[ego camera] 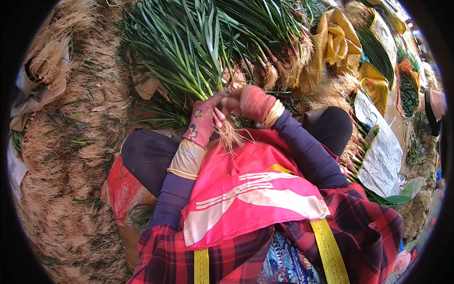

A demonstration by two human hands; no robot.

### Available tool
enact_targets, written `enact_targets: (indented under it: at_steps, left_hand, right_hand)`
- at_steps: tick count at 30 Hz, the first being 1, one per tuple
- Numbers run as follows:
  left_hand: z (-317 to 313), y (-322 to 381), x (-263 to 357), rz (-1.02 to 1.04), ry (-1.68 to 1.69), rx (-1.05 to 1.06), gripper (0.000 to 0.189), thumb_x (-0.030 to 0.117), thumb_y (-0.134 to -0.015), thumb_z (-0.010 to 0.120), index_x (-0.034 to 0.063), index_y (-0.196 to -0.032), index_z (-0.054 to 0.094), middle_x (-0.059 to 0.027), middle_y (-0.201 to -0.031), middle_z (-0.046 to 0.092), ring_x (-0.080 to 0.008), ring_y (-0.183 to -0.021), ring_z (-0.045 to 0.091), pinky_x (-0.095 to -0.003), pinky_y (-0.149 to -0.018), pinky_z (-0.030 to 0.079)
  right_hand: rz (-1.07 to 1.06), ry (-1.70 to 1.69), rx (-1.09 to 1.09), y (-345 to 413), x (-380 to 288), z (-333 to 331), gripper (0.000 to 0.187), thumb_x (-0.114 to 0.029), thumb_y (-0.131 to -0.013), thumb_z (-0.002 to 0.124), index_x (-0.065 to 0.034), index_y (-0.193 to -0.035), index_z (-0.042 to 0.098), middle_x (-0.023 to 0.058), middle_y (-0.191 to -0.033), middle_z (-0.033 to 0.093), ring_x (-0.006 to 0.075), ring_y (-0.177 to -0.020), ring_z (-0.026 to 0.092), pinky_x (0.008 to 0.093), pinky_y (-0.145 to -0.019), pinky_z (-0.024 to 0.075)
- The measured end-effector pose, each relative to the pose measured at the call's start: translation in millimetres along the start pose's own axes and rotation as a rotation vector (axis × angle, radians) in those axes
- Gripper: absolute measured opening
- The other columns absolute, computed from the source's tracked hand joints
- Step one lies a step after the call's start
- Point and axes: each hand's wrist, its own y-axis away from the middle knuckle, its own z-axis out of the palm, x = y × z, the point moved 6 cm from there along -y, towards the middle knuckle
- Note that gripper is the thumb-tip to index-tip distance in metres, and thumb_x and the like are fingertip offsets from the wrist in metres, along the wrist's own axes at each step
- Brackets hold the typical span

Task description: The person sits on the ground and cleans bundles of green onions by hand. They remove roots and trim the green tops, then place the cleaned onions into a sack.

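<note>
My left hand [204, 119], in a pink glove with a flower print, is closed around a small bunch of green-leaved bulb plants [202, 85]. Pinkish bulbs and pale stringy roots [228, 133] hang below its fingers, over the pink apron [244, 156]. Close beside it, at the stems, is my right hand [250, 103] in a red striped glove, slightly blurred; its fingers are curled, and whether they grip anything cannot be told. Beyond both hands lies a heap of similar plants [262, 25], with bulbs and roots pointing towards me.
Rooted bundles [67, 159] cover the ground along the left. On the right are a yellow woven sack [328, 46], more bundles and a silvery plastic sheet [381, 156]. A red sack [122, 188] lies by my left knee. Part of another person's arm [437, 103] shows at the right edge.
</note>
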Motion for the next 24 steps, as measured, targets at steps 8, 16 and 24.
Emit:
enact_targets:
  at_steps: [8, 16, 24]
  left_hand:
    - [7.4, -1.0, -9.6, -0.078, -0.018, -0.111, 0.026, 0.025, -0.079, 0.056, 0.0026, -0.067, 0.057, -0.0058, -0.05, 0.052, -0.0059, -0.03, 0.036, -0.0186, -0.029, 0.018]
    - [8.7, 0.7, -9.4, -0.032, 0.0, -0.15, 0.024, 0.023, -0.08, 0.057, -0.0004, -0.074, 0.058, -0.0062, -0.057, 0.055, -0.013, -0.039, 0.046, -0.0233, -0.034, 0.032]
    - [36.1, 36.1, 14.4, 0.061, 0.63, -0.688, 0.023, 0.021, -0.082, 0.053, 0.0009, -0.092, 0.051, -0.0061, -0.067, 0.055, -0.0162, -0.057, 0.054, -0.0342, -0.062, 0.048]
  right_hand:
    - [0.022, -0.088, 0.196, -53.4, 7.5, -22.2, 0.04, -0.033, -0.073, 0.055, 0.0032, -0.088, 0.058, 0.0207, -0.082, 0.059, 0.0321, -0.076, 0.057, 0.0362, -0.071, 0.0437]
    - [0.172, -0.872, 0.219, -42.2, 30.1, 8.8, 0.019, -0.02, -0.08, 0.05, -0.0019, -0.079, 0.056, 0.0056, -0.066, 0.056, 0.0151, -0.058, 0.054, 0.026, -0.05, 0.0431]
    - [-0.339, -1.709, -0.079, 2.2, -32.2, -36.7, 0.036, -0.03, -0.091, 0.032, -0.0133, -0.06, 0.042, -0.0046, -0.043, 0.035, 0.0079, -0.03, 0.027, 0.0255, -0.047, 0.0357]
